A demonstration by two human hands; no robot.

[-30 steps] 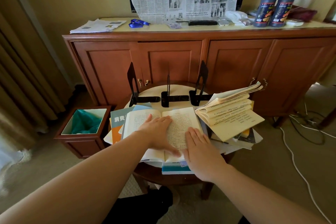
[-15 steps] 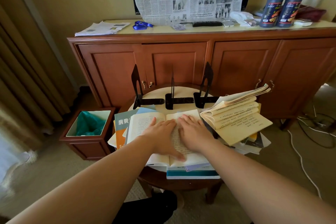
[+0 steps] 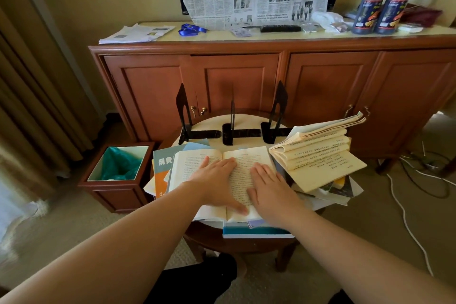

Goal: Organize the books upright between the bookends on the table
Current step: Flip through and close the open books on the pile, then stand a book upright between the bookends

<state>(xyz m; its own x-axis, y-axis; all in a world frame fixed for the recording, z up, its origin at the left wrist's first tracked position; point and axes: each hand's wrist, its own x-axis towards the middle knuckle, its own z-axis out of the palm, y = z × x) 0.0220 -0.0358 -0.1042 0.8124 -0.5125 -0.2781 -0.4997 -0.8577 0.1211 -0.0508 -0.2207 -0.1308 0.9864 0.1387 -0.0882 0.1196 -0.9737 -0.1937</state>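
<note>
An open book (image 3: 243, 163) lies flat on a pile of books on the small round table (image 3: 237, 242). My left hand (image 3: 217, 180) lies flat across its spine and left page, fingers straight. My right hand (image 3: 269, 185) rests flat on the right page. Three black metal bookends (image 3: 232, 128) stand upright at the back of the table with nothing between them. To the right, several open cream books (image 3: 318, 153) are stacked, pages fanned. A teal and orange book (image 3: 161, 170) sticks out at the left, and a blue-edged book (image 3: 256, 231) lies under the open one.
A wooden cabinet (image 3: 271, 76) stands right behind the table, with a newspaper, two dark bottles (image 3: 380, 0) and small items on top. A wooden bin with a green liner (image 3: 118, 170) sits left of the table. White cables (image 3: 404, 217) run over the carpet at the right.
My right hand has slid from the book's lower right corner up onto the right page beside my left hand. The view has shifted slightly.
</note>
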